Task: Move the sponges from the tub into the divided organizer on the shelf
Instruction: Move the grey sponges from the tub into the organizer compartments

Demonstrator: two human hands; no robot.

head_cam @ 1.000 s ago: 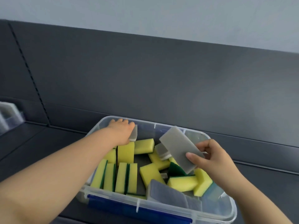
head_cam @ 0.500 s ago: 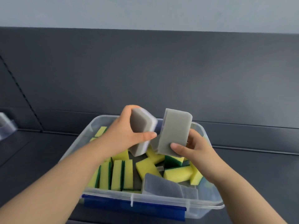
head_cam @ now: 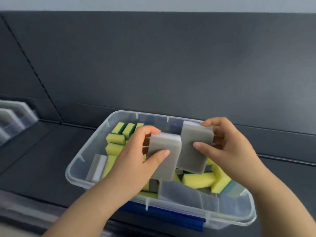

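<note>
At the far left edge of the dark shelf [head_cam: 42,159] stood the clear divided organizer [head_cam: 12,120], only partly in view and well apart from the tub. Nearer me on the same shelf sat the clear tub [head_cam: 75,171], with a blue strip [head_cam: 164,214] along its near side. Yellow-and-green sponges [head_cam: 116,138] stood on edge along its left and back, and flat grey ones [head_cam: 179,194] lay by the near wall.

Above the tub's middle, my left hand [head_cam: 136,161] pinched a grey sponge [head_cam: 164,151]. The thumb pressed the face turned toward me, and the other fingers [head_cam: 148,130] curled over its top edge and down behind it.

Just to the right, edge to edge with the first, came a second grey sponge [head_cam: 195,147], held upright. My right hand [head_cam: 229,151] pinched it the same way: thumb flat on the front face, the remaining fingers [head_cam: 210,123] hooked round its top right corner and right edge.

Both sponges hung over the loose ones in the tub. Whether their lower ends touched that pile I could not tell.
</note>
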